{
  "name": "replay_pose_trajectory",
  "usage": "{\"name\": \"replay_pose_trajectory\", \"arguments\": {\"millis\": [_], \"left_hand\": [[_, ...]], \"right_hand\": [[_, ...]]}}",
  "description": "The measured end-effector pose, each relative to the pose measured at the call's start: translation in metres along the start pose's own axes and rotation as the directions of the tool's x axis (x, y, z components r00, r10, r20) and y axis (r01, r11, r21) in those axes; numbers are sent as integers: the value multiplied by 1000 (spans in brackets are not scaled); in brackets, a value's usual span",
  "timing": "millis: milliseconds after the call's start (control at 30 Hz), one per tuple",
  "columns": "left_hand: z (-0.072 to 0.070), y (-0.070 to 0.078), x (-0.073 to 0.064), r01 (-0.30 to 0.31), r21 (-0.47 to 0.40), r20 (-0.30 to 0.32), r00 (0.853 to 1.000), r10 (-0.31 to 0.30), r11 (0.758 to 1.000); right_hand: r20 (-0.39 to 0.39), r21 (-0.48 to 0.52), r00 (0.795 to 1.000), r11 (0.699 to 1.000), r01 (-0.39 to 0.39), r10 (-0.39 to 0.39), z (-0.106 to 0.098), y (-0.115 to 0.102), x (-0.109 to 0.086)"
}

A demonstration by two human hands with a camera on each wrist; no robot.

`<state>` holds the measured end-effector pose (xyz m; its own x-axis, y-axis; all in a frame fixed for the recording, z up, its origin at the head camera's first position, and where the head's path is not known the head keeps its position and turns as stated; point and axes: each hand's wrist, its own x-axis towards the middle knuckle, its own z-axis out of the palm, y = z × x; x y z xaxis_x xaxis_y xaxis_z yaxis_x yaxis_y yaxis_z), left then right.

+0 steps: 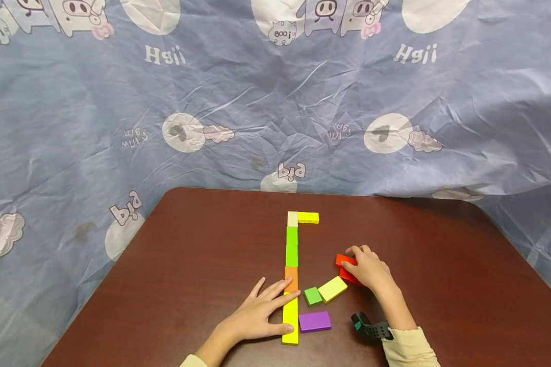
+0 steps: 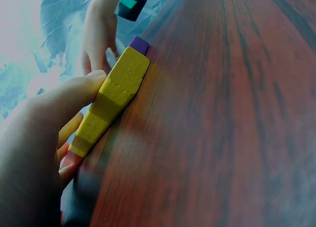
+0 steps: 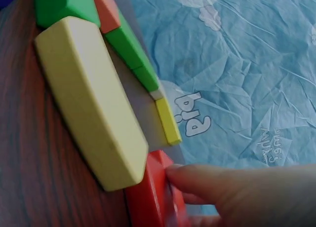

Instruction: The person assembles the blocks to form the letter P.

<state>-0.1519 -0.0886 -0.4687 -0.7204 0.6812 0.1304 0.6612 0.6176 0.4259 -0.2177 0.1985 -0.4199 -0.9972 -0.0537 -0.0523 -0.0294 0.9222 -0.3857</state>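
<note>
Red block (image 1: pixel 343 259), right hand (image 1: pixel 369 269) pinching, right table edge (image 1: pixel 516 255) well apart

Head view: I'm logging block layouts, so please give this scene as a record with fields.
surface: reddish-brown table
column, far to near: cream block, two green blocks, orange block, yellow section
far end: yellow side block, pointing right
left hand: fingers spread over orange block and yellow section
right hand: grips red block, second red block beside it
right of column: small green block, pale-yellow block, purple block
</note>
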Motion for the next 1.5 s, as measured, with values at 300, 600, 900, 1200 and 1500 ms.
{"name": "replay_pose_trajectory", "arguments": {"millis": [300,600,900,1200,1500], "left_hand": [[0,-1,-2,-2,24,-21,1000,2,1000],[1,0,1,-7,16,-15,1000,7,1000],[2,-1,1,-3,2,-8,1000,3,1000],[2,0,0,0,6,-8,1000,0,1000],[1,0,1,4,-6,-10,1000,-4,1000]], "right_hand": [[-171,63,985,998,0,11,15,-6,9],[-121,153,986,979,135,-117,14,-2,12],[-179,91,980,990,108,-90,21,-9,12],[-159,-31,972,985,169,-172,12,-22,3],[-139,-102,967,975,199,-212,21,-22,3]]}}
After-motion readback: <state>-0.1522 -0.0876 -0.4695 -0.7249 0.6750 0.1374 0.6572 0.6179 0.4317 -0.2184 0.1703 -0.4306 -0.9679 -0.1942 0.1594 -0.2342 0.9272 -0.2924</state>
